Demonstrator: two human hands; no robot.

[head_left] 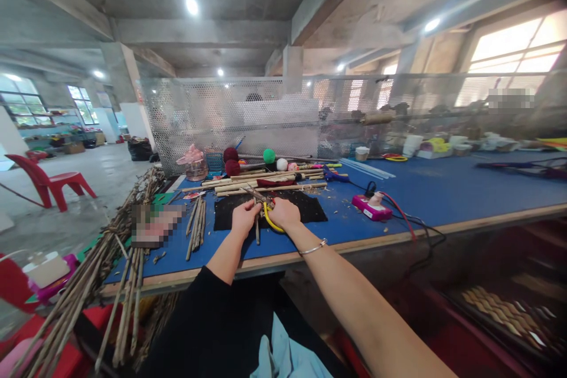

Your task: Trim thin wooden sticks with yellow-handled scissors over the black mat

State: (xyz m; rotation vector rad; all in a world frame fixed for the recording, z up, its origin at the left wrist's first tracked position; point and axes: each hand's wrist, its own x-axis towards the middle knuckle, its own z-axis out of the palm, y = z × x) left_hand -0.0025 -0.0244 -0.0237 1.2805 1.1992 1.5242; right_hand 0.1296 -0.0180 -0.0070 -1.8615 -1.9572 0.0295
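Observation:
Over a black cloth (312,205) on the blue worktable, both my hands work close together. My left hand (245,217) pinches a short thin stick (257,231), which stands nearly upright in the view. In my right hand (286,212) are scissors with yellow handles (273,224); their blades reach up and left, near the top of the stick. Whether the blades touch the stick is too small to tell. Left of the cloth lies a small bunch of cut sticks (196,227). Longer peeled sticks (270,189) lie just behind the cloth.
A heap of long branches (95,254) overhangs the table's left end. Yarn balls (269,156), a glue gun (333,176) and a pink power strip (372,207) with cables are on the table. A perforated metal screen (195,118) stands behind. A red chair (53,180) is at left.

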